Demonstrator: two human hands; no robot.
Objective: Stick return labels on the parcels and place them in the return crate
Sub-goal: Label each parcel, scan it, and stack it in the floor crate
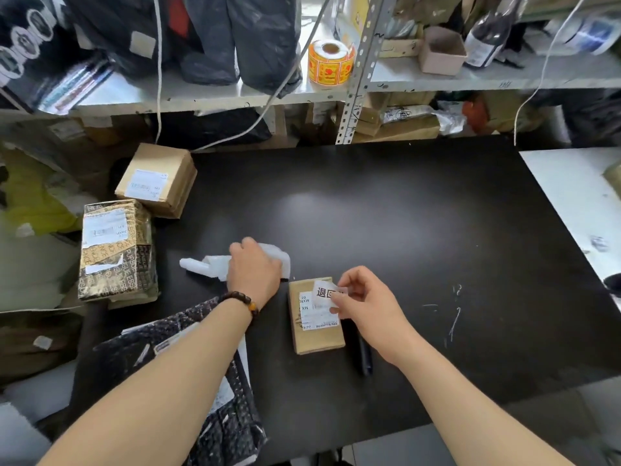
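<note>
Brown cardboard parcel (317, 338), flat and rectangular, lies on the matte black table (420, 223). The right hand (364, 297) pinches a white label (324, 293) over its far end. The left hand (253, 269) clutches crumpled white paper (206, 265) nearby. A dark pen (365, 356) lies beside the parcel.

shelf (504, 77): orange sticker roll (331, 62) | blk bags (262, 38) | open carton (442, 50) | bottle (487, 38) | tbl (403, 213): blk pen (364, 358)
</note>
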